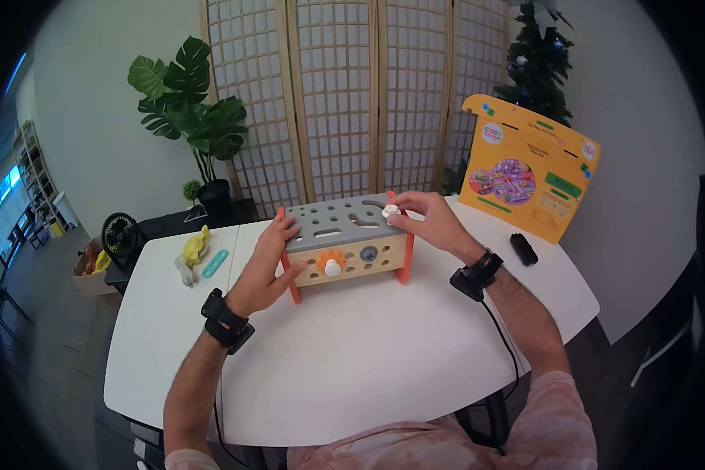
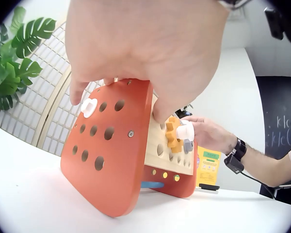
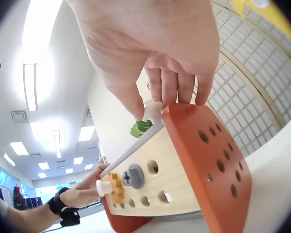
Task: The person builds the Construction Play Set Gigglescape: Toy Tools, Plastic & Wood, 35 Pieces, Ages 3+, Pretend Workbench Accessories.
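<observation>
A toy workbench with a grey top (image 1: 341, 222), wooden front and red side panels (image 2: 104, 145) stands on the white table. My left hand (image 1: 260, 270) rests over its left end, thumb against the front. My right hand (image 1: 439, 225) pinches a white piece (image 1: 390, 211) at the top's right end; in the right wrist view the thumb and fingers of the right hand (image 3: 157, 58) are around that white piece (image 3: 153, 109). On the front sit an orange gear (image 2: 172, 134) with a white knob (image 1: 333, 268) and a grey screw piece (image 3: 133, 176). Another white piece (image 2: 88, 108) is in the left panel.
On the left of the table (image 1: 313, 376) lie a yellow item (image 1: 197, 245), a clear item (image 1: 186, 270) and a turquoise piece (image 1: 215, 264). A yellow box (image 1: 529, 168) and a black object (image 1: 523, 249) are at the right. A fan (image 1: 121, 239) stands beyond the left edge.
</observation>
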{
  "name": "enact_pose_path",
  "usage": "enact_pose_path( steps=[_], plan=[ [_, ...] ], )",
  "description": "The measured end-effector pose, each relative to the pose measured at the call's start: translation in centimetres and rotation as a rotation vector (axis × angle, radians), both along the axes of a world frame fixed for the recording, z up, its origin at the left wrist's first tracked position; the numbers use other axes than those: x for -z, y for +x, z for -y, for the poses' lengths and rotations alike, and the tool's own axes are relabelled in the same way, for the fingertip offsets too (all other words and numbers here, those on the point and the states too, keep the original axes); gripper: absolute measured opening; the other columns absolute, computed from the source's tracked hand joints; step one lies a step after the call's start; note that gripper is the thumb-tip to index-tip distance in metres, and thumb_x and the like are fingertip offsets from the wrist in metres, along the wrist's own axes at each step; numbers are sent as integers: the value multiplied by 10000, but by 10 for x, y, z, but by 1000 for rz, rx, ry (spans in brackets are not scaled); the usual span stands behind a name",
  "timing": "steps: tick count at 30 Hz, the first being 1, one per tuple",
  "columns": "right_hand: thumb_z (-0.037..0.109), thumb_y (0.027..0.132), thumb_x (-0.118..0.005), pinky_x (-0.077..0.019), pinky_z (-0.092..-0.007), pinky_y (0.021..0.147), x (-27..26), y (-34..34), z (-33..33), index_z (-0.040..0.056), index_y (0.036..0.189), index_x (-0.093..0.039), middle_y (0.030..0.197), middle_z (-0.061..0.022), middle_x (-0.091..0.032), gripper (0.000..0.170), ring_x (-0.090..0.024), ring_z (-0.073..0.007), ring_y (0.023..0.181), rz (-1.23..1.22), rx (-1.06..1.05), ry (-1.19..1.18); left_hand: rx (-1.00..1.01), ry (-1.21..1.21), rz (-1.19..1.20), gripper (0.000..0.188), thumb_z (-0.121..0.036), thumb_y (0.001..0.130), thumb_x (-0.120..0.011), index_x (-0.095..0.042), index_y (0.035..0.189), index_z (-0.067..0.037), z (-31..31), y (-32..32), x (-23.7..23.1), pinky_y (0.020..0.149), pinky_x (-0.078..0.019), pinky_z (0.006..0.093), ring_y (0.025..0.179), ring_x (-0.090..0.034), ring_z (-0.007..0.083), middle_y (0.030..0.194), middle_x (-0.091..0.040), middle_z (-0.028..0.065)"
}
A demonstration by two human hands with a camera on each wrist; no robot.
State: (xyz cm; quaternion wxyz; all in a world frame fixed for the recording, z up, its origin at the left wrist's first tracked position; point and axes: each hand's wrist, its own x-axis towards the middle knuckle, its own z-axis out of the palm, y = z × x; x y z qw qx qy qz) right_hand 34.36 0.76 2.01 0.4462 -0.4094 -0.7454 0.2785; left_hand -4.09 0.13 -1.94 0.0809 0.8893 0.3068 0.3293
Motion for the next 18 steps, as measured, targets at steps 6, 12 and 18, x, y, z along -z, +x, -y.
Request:
enact_pose_path(
  steps=[6, 12, 18],
  plan=[
    [189, 973, -850, -550, -328, 1077, 5, 1, -5, 4, 1105, -758, 1106, -54, -772, 246, -723, -135, 1118, -17, -15, 37, -10, -14, 29, 655, -210, 1047, -731, -435, 1585, 19, 0, 1, 3, 1332, -219, 510, 1651, -250, 431, 1730, -344, 257],
    [194, 984, -845, -544, -331, 1094, 6, -3, -2, 12, 1029, -733, 1050, -50, -756, 218, -727, -141, 1115, -60, 15, 0, 0, -6, 50, 649, -204, 1044, -730, -436, 1579, 15, -2, 2, 5, 1333, -212, 512, 1652, -248, 431, 1725, -350, 254],
    [148, 1058, -750, -535, -332, 1118, 20, 0, -13, 20, 1062, -710, 1315, -74, -679, 133, -652, -132, 1251, -148, -11, 42, -5, 1, 62, 647, -223, 1031, -733, -463, 1564, 22, -1, 2, 5, 1329, -238, 540, 1632, -265, 479, 1700, -380, 276]
  ],
)
